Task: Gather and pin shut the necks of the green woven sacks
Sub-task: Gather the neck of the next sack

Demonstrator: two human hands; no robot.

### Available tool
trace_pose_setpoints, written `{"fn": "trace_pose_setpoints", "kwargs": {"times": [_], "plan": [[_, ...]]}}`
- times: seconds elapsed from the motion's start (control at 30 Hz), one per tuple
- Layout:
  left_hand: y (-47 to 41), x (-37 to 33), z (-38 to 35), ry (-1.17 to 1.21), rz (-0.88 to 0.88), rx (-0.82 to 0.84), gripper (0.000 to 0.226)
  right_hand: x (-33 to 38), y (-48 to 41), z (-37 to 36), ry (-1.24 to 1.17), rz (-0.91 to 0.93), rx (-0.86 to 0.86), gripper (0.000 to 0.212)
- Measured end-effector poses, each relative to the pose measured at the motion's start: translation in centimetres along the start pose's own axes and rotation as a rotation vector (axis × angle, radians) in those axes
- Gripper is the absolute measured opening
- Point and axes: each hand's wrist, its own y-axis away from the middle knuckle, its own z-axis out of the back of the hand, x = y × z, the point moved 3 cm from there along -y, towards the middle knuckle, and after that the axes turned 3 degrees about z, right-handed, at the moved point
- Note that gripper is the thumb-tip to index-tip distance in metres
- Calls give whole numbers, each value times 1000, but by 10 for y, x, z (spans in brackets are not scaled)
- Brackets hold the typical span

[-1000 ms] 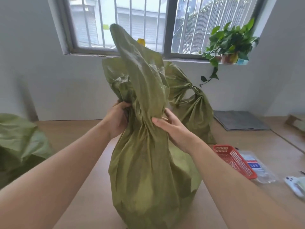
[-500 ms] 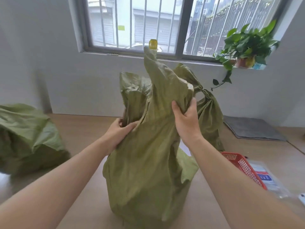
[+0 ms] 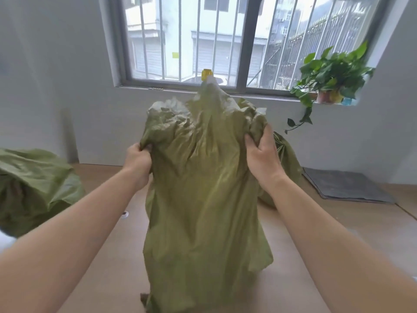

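Observation:
A tall green woven sack stands upright on the wooden table in front of me. Its top is spread wide and crumpled, not bunched into a neck. My left hand is closed on the sack's upper left edge. My right hand grips the upper right edge, fingers wrapped over the fabric. A second green sack stands behind it on the right, mostly hidden. A third green sack lies slumped at the left edge of the table.
A grey mat lies at the back right of the table. A potted vine sits on the windowsill, next to a yellow cap. A small white ring lies on the table left of the sack.
My hands have moved apart from the gathered neck to the sack's two upper corners, and the top has opened out wide. The view has tilted up; the red basket is out of frame.

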Motion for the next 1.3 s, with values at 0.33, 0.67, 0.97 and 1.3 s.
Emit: {"fn": "trace_pose_setpoints", "kwargs": {"times": [0.33, 0.67, 0.97, 1.3], "plan": [[25, -7, -32, -22, 76, 112, 36, -15, 21, 23, -119, 32, -87, 10], [49, -1, -13, -286, -201, 372, 46, -27, 26, 17, -517, -443, 464, 65], [36, -39, 4, -367, -450, 184, 28, -11, 7, 13, -740, -428, 409, 40], [-9, -30, 53, 2, -12, -249, 44, -7, -28, 50, -536, -76, -221, 42]]}}
